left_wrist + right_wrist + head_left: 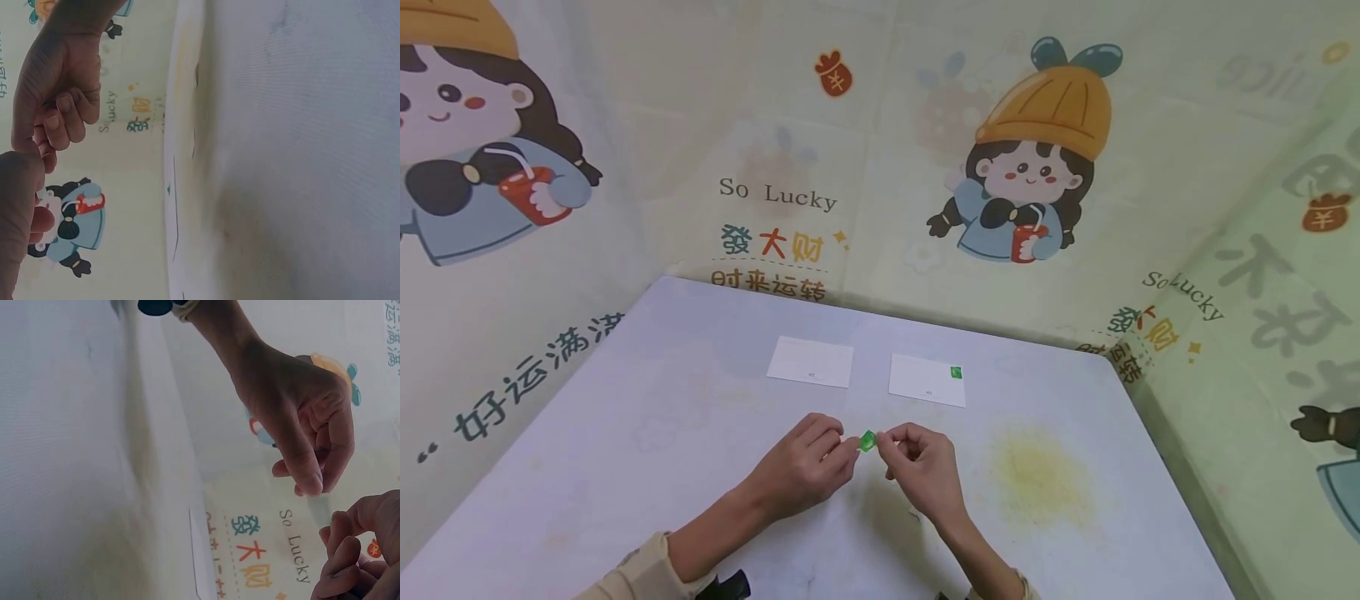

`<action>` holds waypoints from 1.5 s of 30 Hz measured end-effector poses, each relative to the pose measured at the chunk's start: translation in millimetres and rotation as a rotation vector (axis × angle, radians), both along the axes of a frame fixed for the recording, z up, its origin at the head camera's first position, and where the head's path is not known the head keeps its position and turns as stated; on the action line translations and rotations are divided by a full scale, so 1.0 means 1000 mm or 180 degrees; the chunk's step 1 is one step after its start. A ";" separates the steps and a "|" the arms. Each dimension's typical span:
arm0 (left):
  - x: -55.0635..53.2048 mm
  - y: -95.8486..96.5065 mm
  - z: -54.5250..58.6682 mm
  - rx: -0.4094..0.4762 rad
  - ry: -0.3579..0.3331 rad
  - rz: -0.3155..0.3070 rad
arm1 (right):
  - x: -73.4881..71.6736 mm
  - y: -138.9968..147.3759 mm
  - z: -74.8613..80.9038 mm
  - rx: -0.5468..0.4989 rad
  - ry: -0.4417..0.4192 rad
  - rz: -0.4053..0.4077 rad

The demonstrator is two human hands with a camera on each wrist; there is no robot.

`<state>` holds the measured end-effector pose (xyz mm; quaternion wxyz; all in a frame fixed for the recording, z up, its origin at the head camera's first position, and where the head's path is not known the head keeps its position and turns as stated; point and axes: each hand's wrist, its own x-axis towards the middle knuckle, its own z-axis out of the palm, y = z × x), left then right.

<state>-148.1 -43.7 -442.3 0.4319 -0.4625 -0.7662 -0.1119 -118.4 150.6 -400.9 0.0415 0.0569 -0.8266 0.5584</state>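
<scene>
Above the table, a small green stamp-like sticker point(868, 441) is held between the two hands. My left hand point(808, 467) pinches its left edge between thumb and forefinger. The right hand point(927, 471) pinches the opposite edge with its fingertips. Seen in the right wrist view, the sticker point(320, 510) looks pale and see-through between the left hand point(297, 409) and the right hand point(365, 547). Beyond the hands lie two white cards: a left card point(809, 362) and a right card point(917, 379), which carries a green sticker point(956, 372) in its upper right corner.
A white table point(700, 433) fills the area below the hands, with a yellowish stain point(1041, 475) on its right side. A small scrap or mark point(914, 516) shows near the right wrist. Printed cloth point(880, 150) hangs behind and along both sides.
</scene>
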 end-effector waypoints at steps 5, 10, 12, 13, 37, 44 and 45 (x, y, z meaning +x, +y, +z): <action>0.000 -0.002 -0.003 0.0545 -0.0695 -0.0082 | -0.003 0.000 -0.002 0.0010 -0.0022 -0.0030; 0.005 0.000 -0.004 0.1266 -0.1747 -0.0161 | -0.010 0.004 -0.019 -0.0060 0.0091 -0.0127; 0.009 0.003 -0.002 0.1491 -0.2229 -0.0170 | -0.011 0.005 -0.023 -0.0132 0.0151 -0.0138; 0.011 0.004 -0.001 0.1581 -0.2482 -0.0160 | -0.011 0.005 -0.024 -0.0163 0.0177 -0.0142; 0.014 0.016 0.012 0.2265 -0.4314 -0.0198 | 0.009 -0.009 0.008 -0.0253 0.0149 -0.0224; 0.012 0.014 0.013 0.2442 -0.4299 -0.0161 | 0.014 -0.013 0.007 -0.0358 0.0159 -0.0070; 0.012 0.014 0.013 0.2460 -0.4290 -0.0144 | 0.014 -0.013 0.006 -0.0377 0.0166 -0.0043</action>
